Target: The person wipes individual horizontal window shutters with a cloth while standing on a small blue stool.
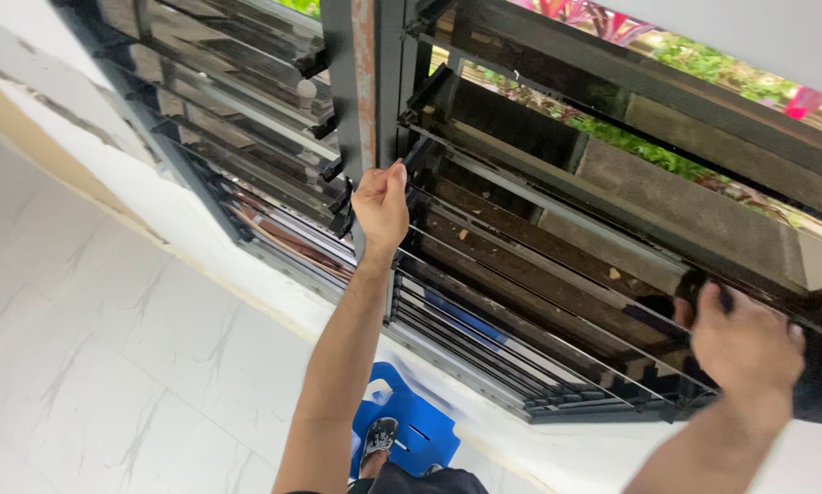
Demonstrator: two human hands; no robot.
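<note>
Left fingers (394, 176) pinch the left end of a dark glass slat (557, 247) beside the mullion (363, 82); right fingers (708, 302) curl around that slat's right end. Left hand (381, 209), right hand (745, 346). The slat sits right of the mullion, among other slats. Below the mullion, a foot (377, 439) stands on a blue stool (420, 416).

A home interior: white marble-look floor tiles (91, 348) at 8 o'clock, a dark louvred glass window (539, 229) at 1 o'clock, garden plants (695, 64) beyond.

right hand (745, 348) fingers hidden behind glass slat (557, 274)
</note>
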